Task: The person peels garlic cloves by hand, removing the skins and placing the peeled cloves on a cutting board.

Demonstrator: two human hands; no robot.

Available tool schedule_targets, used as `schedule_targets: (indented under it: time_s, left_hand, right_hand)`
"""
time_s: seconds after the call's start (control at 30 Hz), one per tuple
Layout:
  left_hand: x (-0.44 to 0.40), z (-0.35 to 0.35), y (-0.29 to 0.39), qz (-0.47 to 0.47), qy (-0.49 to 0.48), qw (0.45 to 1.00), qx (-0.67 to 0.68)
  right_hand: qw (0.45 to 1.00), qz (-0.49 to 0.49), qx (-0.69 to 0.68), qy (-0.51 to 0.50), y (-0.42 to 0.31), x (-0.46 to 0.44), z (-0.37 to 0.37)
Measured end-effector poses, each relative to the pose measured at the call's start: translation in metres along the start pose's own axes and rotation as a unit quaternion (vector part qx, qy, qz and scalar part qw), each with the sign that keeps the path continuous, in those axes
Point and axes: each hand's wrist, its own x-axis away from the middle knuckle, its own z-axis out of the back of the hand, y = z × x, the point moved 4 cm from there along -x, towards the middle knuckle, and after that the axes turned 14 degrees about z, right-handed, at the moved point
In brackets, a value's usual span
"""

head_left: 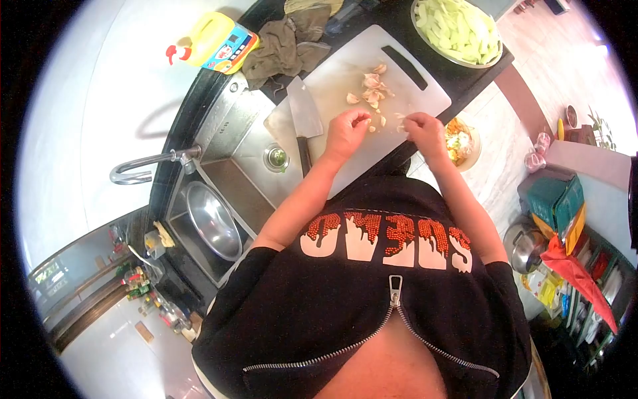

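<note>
Both hands are over the near part of a white cutting board. My left hand is closed in a pinch above the board, right of the cleaver; what its fingers hold is too small to name. My right hand is also pinched, at the board's right edge, beside small pale bits; its fingertips hide anything between them. Garlic cloves and peels lie in a loose group just beyond my hands. A cleaver rests flat on the board's left side, its dark handle pointing toward me.
A sink with a faucet and a metal bowl is on the left. Behind are a yellow jug and a brown cloth. A bowl of sliced green vegetable stands back right; a waste bin is below.
</note>
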Motion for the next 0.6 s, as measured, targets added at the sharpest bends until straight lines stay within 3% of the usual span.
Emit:
schedule_targets:
  time_s: [0.07,0.17,0.2,0.3,0.47,0.6]
  left_hand:
    - [0.001,0.003,0.0,-0.107,0.064,0.985,-0.117]
    - [0.0,0.003,-0.007,-0.111,0.085,0.975,-0.171]
    - [-0.001,0.005,-0.006,-0.118,0.1,0.971,-0.183]
    - [-0.008,0.011,-0.003,-0.129,0.136,0.96,-0.206]
    - [-0.029,0.024,0.008,-0.144,0.181,0.946,-0.229]
    - [-0.042,0.027,0.01,-0.097,0.235,0.918,-0.303]
  right_hand:
    - [0.999,0.0,0.022,0.031,0.019,0.001,0.019]
    - [0.986,-0.008,0.155,0.063,0.034,0.013,0.053]
    - [0.98,0.016,0.179,0.079,0.07,0.013,0.063]
    - [0.954,-0.05,0.291,0.052,0.091,0.02,0.093]
    - [0.92,-0.114,0.375,0.028,0.144,0.025,0.128]
    - [0.916,-0.129,0.377,0.049,0.157,0.033,0.143]
